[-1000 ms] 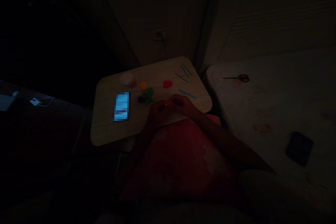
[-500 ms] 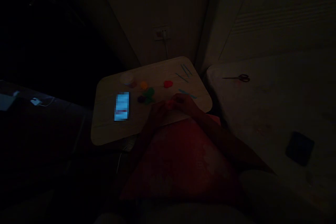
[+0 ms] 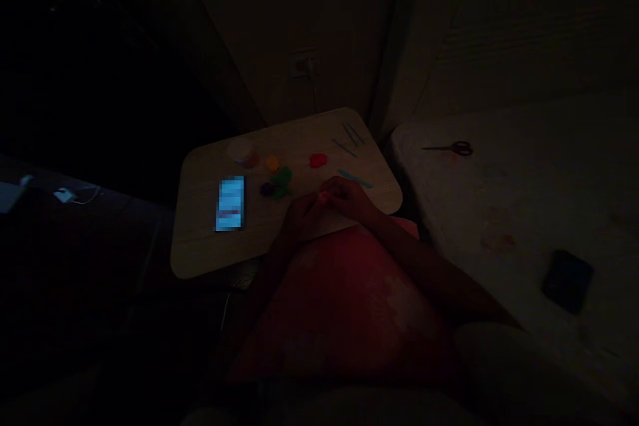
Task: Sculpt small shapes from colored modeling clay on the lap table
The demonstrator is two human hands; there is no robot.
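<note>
Dimly, a small red piece (image 3: 323,197) shows between the left hand (image 3: 301,212) and right hand (image 3: 349,197); the right pinches it, but the left's grip I can't make out.

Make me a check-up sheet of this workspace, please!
Surface: pale table, dimly lit.
Working things: small red piece, red lump, orange lump, green pieces, dark lump.
Clutter: lit phone, tub, blue sticks.
Hands: left hand and right hand meet at the small red piece; grip too dark to tell.
Cables: wall cable at the socket; white cable below the table's near edge.
Surroundings: scissors and dark case on the pale surface at right.
</note>
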